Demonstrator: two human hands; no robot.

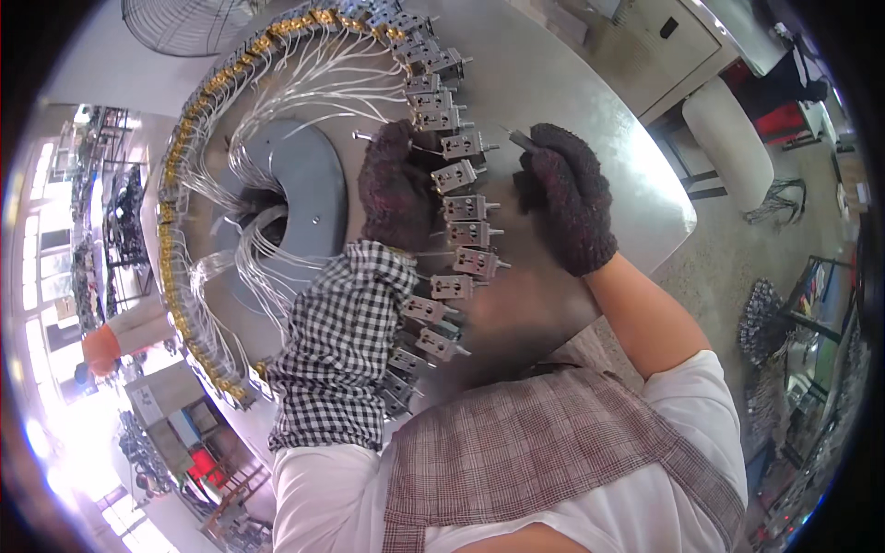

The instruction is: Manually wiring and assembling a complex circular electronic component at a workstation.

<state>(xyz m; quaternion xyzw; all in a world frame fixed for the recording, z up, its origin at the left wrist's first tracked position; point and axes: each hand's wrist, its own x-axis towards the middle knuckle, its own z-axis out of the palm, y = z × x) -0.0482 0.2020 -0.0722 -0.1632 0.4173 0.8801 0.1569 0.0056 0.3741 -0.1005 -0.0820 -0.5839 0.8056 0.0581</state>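
My left hand (396, 189), in a dark knitted glove, is closed at the ring's inner side. A thin silver rod (363, 136) sticks out past its fingers, which hide the rest of it. Beside the fingertips is a boxy metal thermostat-like unit (464, 145) with a short shaft pointing right. My right hand (570, 198), gloved alike, is closed round a slim grey-green tool (522, 140) with a thin tip. That tip points toward the unit, a little apart from it. Similar metal units (472, 208) line the ring's right side; what the right palm covers is hidden.
A large ring of brass-coloured fittings (168, 212) with pale wires (318, 92) curves round a grey disc (323, 175) on the metal table (553, 83). A fan (184, 23) stands at the far left. A beige stool-like seat (733, 138) is beyond the table's right edge.
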